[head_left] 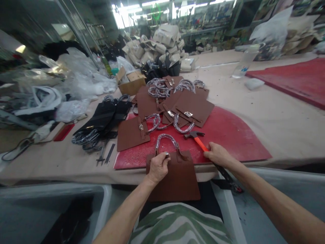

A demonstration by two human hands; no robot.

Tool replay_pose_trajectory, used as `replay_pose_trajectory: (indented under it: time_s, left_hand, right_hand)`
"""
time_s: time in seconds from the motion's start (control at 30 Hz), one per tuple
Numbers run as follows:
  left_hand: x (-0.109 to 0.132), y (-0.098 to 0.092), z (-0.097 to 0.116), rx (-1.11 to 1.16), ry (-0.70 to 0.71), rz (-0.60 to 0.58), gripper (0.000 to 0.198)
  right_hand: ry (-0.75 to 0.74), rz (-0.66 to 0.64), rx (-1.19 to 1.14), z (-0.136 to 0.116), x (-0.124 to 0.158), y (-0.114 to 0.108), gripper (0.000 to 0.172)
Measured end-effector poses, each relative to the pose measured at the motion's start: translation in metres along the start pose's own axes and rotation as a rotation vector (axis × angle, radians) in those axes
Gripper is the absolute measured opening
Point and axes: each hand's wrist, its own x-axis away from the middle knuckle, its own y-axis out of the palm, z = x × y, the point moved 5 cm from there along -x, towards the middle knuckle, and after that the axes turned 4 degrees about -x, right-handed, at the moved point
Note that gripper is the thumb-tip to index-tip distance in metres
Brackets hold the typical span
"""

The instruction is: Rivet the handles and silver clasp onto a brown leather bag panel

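A brown leather bag panel [175, 179] lies in front of me, its upper part on the red board and its lower part hanging over the table's edge. Its curved handle [166, 136], wrapped in clear plastic, points away from me. My left hand [159, 166] rests closed at the panel's top edge, pinching a small shiny metal piece [167, 154] whose exact kind I cannot make out. To the right, my right hand [218, 154] is wrapped around the handle of a claw hammer [200, 142], orange near the head. The hammer's head sits just above the red board, beyond the panel.
More brown bag panels [195, 105] with metal clasps and wrapped handles pile up on the red board [236, 135]. Black bag pieces [101, 117] and a caliper-like tool [101, 157] lie left. Grey bins [108, 203] flank me. A bottle [245, 62] stands back right.
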Motion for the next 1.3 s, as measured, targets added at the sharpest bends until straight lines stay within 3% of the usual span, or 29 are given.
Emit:
replay_pose_trajectory:
  time_s: [0.1,0.17,0.23,0.3,0.4,0.47,0.53,0.6,0.67,0.73,0.8,0.83,0.9,0.97,1.03,1.17,1.3]
  left_hand:
    - [0.001,0.001,0.0,0.008,0.053,0.028,0.012]
    - [0.002,0.002,-0.001,0.011,0.077,0.046,0.011]
    - [0.002,0.004,-0.002,0.014,0.09,0.053,0.011]
    - [0.003,0.004,-0.003,0.018,0.093,0.059,0.01]
    - [0.004,0.003,-0.004,0.013,0.088,0.065,0.01]
    - [0.004,0.003,-0.004,-0.008,0.094,0.066,0.01]
    - [0.004,0.003,-0.004,-0.026,0.099,0.06,0.011]
    - [0.004,0.003,-0.004,-0.019,0.095,0.049,0.012]
    - [0.005,0.003,-0.004,-0.003,0.088,0.04,0.012]
    - [0.004,0.003,-0.004,-0.004,0.085,0.035,0.012]
    - [0.004,0.003,-0.004,-0.018,0.091,0.037,0.012]
    - [0.004,0.002,-0.003,-0.021,0.1,0.044,0.012]
    - [0.003,0.001,-0.002,-0.022,0.117,0.058,0.014]
    - [0.002,0.0,-0.001,-0.024,0.129,0.069,0.015]
    - [0.002,0.0,-0.001,-0.03,0.124,0.067,0.014]
    - [0.003,0.002,-0.003,-0.016,0.089,0.037,0.014]
    - [0.003,0.001,-0.003,-0.002,0.061,0.003,0.013]
  right_hand:
    - [0.069,-0.216,-0.219,-0.011,0.014,0.008,0.011]
    - [0.08,-0.27,-0.325,-0.023,0.032,0.009,0.019]
    - [0.009,-0.197,-0.418,-0.04,0.052,0.002,0.031]
    - [-0.188,-0.007,-0.449,-0.06,0.072,-0.009,0.042]
    - [-0.555,0.322,-0.221,-0.084,0.1,-0.019,0.04]
    - [-0.68,0.328,0.076,-0.092,0.109,-0.009,0.029]
    - [-0.703,0.183,0.347,-0.096,0.112,0.002,0.019]
    - [-0.721,0.136,0.44,-0.106,0.117,-0.003,0.018]
    - [-0.775,0.267,0.319,-0.123,0.128,-0.021,0.025]
    - [-0.786,0.496,0.122,-0.131,0.139,-0.039,0.028]
    - [-0.796,0.613,0.039,-0.128,0.144,-0.038,0.031]
    - [-0.808,0.572,0.081,-0.124,0.143,-0.029,0.032]
    - [-0.789,0.325,0.297,-0.109,0.132,-0.002,0.031]
    - [-0.671,0.09,0.508,-0.088,0.117,0.017,0.026]
    - [-0.548,0.002,0.569,-0.069,0.101,0.019,0.022]
    - [-0.387,-0.006,0.484,-0.041,0.059,0.008,0.027]
    - [-0.298,0.166,0.548,-0.026,0.025,0.006,0.025]
